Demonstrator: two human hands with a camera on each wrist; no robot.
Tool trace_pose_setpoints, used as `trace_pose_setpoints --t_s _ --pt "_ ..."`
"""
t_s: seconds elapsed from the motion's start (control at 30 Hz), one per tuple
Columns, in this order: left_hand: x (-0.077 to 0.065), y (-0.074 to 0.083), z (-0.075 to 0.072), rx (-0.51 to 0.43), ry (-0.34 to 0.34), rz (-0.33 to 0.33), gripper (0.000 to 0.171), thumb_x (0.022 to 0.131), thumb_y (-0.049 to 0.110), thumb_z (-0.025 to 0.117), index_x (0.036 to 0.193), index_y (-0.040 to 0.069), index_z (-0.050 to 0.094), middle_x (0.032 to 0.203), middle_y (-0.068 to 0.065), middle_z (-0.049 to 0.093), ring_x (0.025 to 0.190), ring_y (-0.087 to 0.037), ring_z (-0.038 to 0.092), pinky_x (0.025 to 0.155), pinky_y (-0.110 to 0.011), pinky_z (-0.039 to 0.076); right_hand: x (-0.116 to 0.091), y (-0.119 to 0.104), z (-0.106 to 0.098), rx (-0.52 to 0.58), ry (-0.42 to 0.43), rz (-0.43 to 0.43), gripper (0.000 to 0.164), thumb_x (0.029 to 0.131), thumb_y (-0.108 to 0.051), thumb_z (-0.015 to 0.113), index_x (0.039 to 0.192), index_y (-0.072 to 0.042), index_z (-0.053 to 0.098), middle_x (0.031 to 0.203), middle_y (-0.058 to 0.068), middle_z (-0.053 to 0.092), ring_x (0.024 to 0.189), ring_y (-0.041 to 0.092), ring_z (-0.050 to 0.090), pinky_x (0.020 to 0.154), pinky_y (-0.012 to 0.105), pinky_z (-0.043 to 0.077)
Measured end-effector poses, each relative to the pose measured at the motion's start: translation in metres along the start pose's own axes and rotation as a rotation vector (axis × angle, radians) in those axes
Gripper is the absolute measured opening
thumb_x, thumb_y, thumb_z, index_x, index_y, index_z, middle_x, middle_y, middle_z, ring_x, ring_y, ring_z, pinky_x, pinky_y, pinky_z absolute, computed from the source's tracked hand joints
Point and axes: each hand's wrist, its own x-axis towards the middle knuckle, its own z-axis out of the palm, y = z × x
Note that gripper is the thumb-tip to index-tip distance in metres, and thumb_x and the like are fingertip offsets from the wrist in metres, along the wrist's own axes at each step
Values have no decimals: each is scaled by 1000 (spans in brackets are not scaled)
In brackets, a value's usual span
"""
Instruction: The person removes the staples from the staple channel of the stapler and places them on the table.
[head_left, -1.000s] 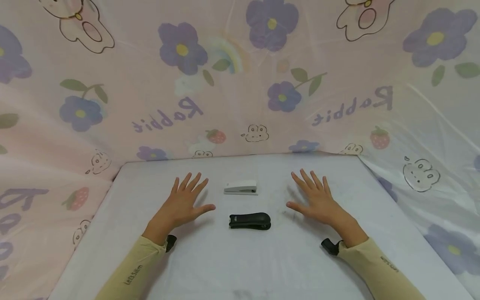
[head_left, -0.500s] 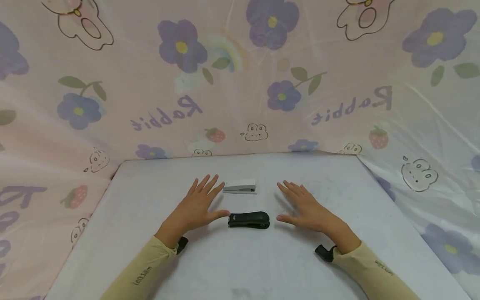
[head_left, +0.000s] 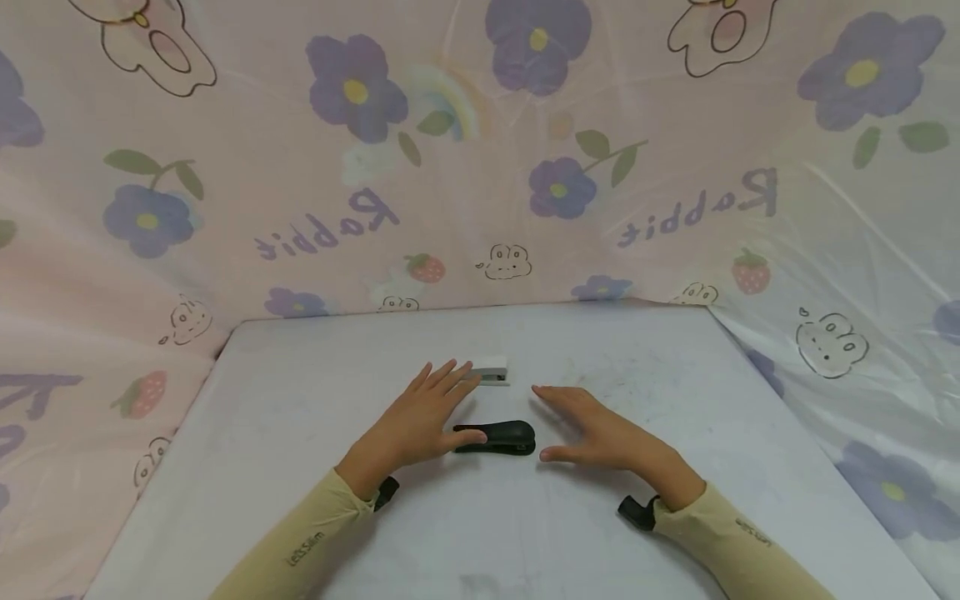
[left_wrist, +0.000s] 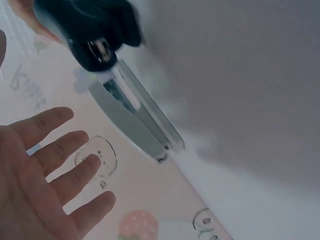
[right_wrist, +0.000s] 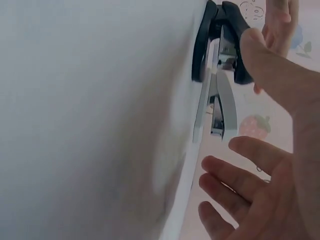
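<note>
A black stapler (head_left: 512, 437) lies on the white table, with a white-and-grey stapler (head_left: 492, 367) farther back. My left hand (head_left: 420, 425) is held with fingers spread; in the head view its thumb crosses the black stapler's left end and its fingers cover the white one's left part. Whether the thumb touches the black stapler I cannot tell. To the right of both staplers is my right hand (head_left: 603, 432), fingers extended and thumb apart, close to the black stapler's right end. Neither hand grips anything. Both staplers also appear in the right wrist view, the black one (right_wrist: 200, 52) nearer.
The white table (head_left: 480, 533) ends at a pale cloth (head_left: 450, 200) printed with flowers and rabbits, which hangs behind and at the sides. A small black device (head_left: 637, 512) sits at the right wrist, and another black device (head_left: 387, 493) at the left wrist.
Both hands have moved inward toward the staplers, the left rightward until it overlaps them in the head view, the right leftward. The staplers have stayed in place on the table.
</note>
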Motion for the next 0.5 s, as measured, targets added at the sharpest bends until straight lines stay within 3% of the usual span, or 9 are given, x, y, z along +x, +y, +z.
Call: trace_pose_setpoints --t_s 0.17,0.37,0.5 --pt "7 9 2 11 25 68 85 101 67 62 163 12 45 171 -11 39 161 -34 30 130 -55 19 4 -4 3 25 -10 -35 87 92 -53 84 160 -11 50 156 6 55 146 34 47 117 61 39" --pt "13 23 8 13 26 93 80 100 64 66 160 14 50 166 -10 46 154 -32 42 122 -51 39 7 -6 8 55 21 -113 70 92 -41 87 147 -8 61 130 5 64 114 22 61 99 45 52" --pt "17 31 10 -19 18 111 72 100 59 70 156 15 56 160 -7 54 147 -30 51 116 -49 46 6 -7 11 93 30 -113 60 92 -35 88 140 -6 64 121 4 65 106 20 63 92 40 54"
